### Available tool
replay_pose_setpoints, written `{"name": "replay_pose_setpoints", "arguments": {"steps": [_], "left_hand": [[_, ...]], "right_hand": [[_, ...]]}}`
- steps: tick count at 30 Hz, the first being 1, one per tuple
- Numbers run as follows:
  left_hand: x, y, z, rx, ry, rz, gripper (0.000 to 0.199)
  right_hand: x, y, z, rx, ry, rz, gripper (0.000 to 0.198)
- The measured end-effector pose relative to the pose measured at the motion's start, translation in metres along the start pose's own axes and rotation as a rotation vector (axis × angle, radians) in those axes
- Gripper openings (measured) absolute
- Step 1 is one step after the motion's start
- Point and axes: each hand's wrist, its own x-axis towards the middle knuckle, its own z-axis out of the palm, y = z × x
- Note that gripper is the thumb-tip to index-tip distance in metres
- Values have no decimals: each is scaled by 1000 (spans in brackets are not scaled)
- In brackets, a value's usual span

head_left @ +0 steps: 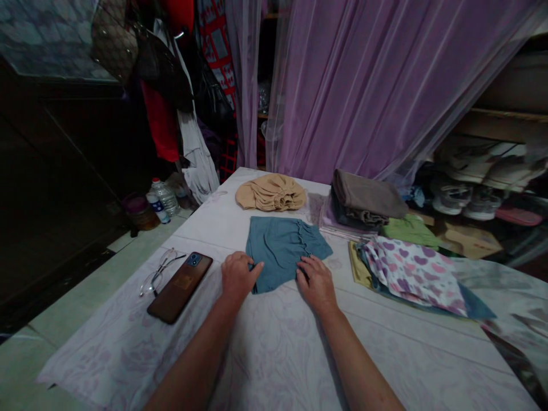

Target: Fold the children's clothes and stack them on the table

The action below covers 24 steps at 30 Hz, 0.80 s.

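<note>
A teal garment with a gathered elastic waistband, which looks like folded shorts (pixel 276 245), lies flat on the cloth-covered table in front of me. My left hand (pixel 237 277) is at its left edge, thumb on the fabric and fingers curled around the edge. At the lower right, by the gathered band, my right hand (pixel 317 282) has its fingers bent over the near edge and its thumb tucked close. Just beyond the shorts sits a bunched tan garment (pixel 270 193) with a gathered opening.
Left of my hands lie a brown phone (pixel 180 287) and eyeglasses (pixel 159 273). On the right are a stack of folded dark clothes (pixel 366 197), a heart-print garment (pixel 415 271) on other clothes, and a green cloth (pixel 411 229). Bottles (pixel 165 197) stand on the floor; a purple curtain (pixel 342 85) hangs behind.
</note>
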Motion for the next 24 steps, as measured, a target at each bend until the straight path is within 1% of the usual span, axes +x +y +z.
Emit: {"name": "replay_pose_setpoints", "arguments": {"steps": [3,5,7,10,13,17,19,21,24], "left_hand": [[1,8,-2,21,-19,-60,16],[2,9,-4,16,-36,-72,10],[3,8,-5,3,-30,-72,8],[4,3,-6,3,13,-75,7],[5,-3,-6,43,43,-83,7],[4,-4,-3,95,43,-83,5],[3,-4,-2,102,48,-68,8],[3,-4,-1,106,56,-53,18],[6,-3,1,106,49,-65,24]], "right_hand": [[-1,0,0,2,24,-1,28],[-2,0,0,-1,44,2,28],[-2,0,0,-3,57,8,29],[-2,0,0,-4,64,15,29],[-2,0,0,-7,64,18,29],[-2,1,1,6,73,34,29],[-1,2,1,16,83,43,29],[-1,2,2,22,90,46,28],[-1,2,2,24,88,43,28]]}}
